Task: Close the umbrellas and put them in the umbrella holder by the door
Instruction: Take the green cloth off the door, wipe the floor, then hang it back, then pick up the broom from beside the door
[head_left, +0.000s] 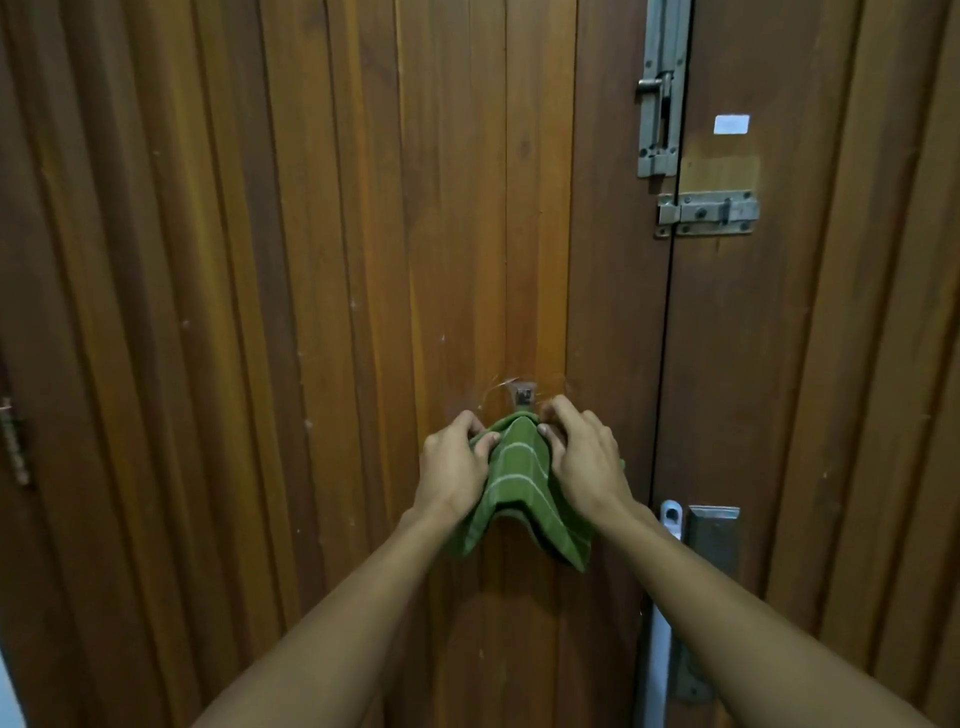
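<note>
Left hand (453, 464) and right hand (583, 457) — each grip clamped on green cloth (519, 478) under door hook (523, 396)

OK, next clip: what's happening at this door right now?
A person stands close to a wooden door, both hands on a green striped cloth that hangs at a small hook on the door. The left hand pinches its left edge; the right hand holds the right side near the top. No umbrella or umbrella holder shows in this view. Bolts and a handle sit to the right.
</note>
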